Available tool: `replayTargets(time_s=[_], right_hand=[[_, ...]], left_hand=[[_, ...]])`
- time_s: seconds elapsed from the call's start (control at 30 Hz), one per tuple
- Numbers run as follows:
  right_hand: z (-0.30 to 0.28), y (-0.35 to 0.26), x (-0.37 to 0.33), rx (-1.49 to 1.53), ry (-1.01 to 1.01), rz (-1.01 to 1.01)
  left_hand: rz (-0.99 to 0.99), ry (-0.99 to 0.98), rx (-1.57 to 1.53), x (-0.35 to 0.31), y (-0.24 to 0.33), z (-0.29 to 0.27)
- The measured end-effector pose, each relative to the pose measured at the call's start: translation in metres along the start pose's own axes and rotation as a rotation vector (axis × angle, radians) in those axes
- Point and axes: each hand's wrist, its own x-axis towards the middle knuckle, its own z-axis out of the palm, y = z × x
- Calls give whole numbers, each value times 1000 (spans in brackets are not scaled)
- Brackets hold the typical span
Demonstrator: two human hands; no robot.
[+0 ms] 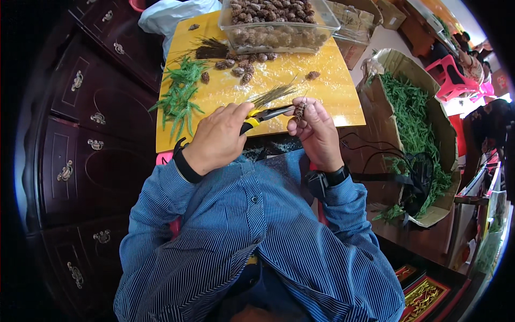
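Closed around yellow-and-black handles, my left hand (pixel 219 133) holds a pair of long-nose pliers (pixel 271 112). Their tips reach the pine cone (pixel 301 111) that my right hand (pixel 320 134) pinches between thumb and fingers. A thin wire end sticks up from that cone; whether the jaws grip it is too small to tell. Just beyond the pliers lies a bundle of thin dark wires (pixel 273 95) on the yellow board (pixel 332 99). Loose pine cones (pixel 246 79) and a second dark wire bundle (pixel 211 49) lie farther back.
A clear plastic tub (pixel 279 38) of pine cones stands at the board's far edge. Green artificial sprigs (pixel 182 91) lie at its left. To the right is a cardboard box (pixel 370 80) full of green sprigs (pixel 410 112). Dark drawers (pixel 70 137) line the left; a person sits far right.
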Motion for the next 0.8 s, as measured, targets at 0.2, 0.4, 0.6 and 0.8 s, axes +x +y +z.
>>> replayTargets(time_s=[0.2, 0.4, 0.6, 0.8], right_hand=[[1, 4, -1, -126, -30, -1], [2, 5, -2, -197, -68, 31], [0, 5, -2, -168, -99, 36], [6, 5, -2, -213, -55, 23]], left_hand=[[-17, 11, 47, 1, -3, 0], [-9, -22, 69, 0, -5, -1], [-8, -17, 94, -2, -5, -2], [-52, -61, 29, -3, -7, -2]])
